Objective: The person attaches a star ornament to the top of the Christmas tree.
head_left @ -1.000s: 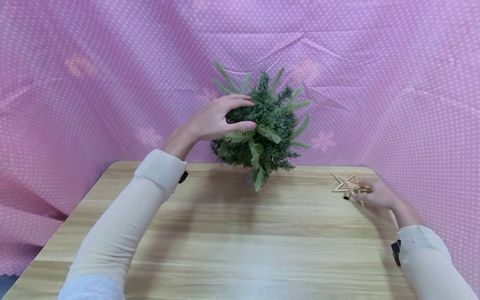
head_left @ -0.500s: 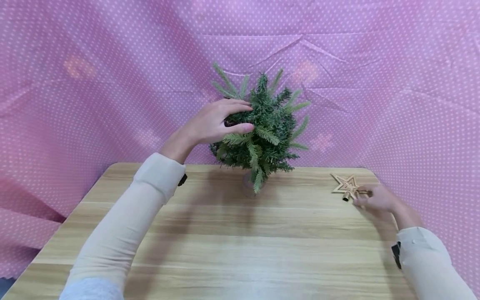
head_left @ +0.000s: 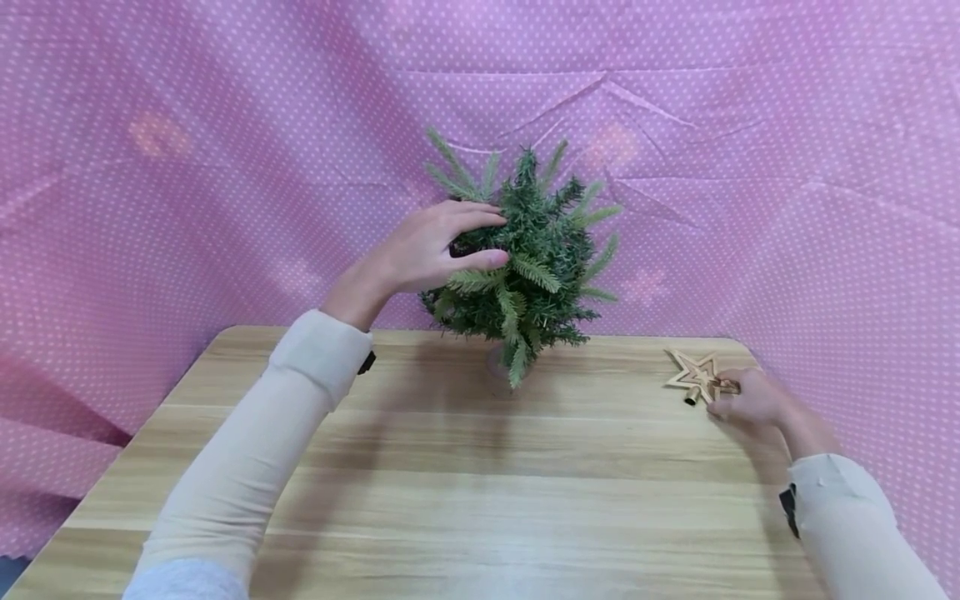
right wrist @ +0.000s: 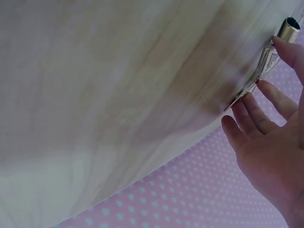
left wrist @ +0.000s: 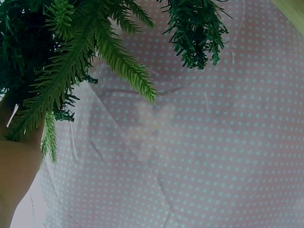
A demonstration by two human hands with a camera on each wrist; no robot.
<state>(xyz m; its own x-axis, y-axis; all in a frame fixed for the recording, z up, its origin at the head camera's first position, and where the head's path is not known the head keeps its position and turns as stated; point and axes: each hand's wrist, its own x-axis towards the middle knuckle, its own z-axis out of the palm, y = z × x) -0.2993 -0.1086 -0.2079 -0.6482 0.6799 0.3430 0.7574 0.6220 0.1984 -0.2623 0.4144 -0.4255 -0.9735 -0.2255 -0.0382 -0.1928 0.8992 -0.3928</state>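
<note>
Pink dotted cloth is hanging behind a wooden table [head_left: 480,500], where a green tree [head_left: 547,250] is standing and a hand is gripping a gold star at the right.
The left hand [head_left: 420,246] is holding the tree's left side, thumb below and fingers above, curving among the branches. The right hand [head_left: 753,397] is gripping the star [head_left: 699,375], its thumb pressing beside the short tube [head_left: 692,397], its fingertips meeting the rim farther along; whether the star is touching the table is unclear.
</note>
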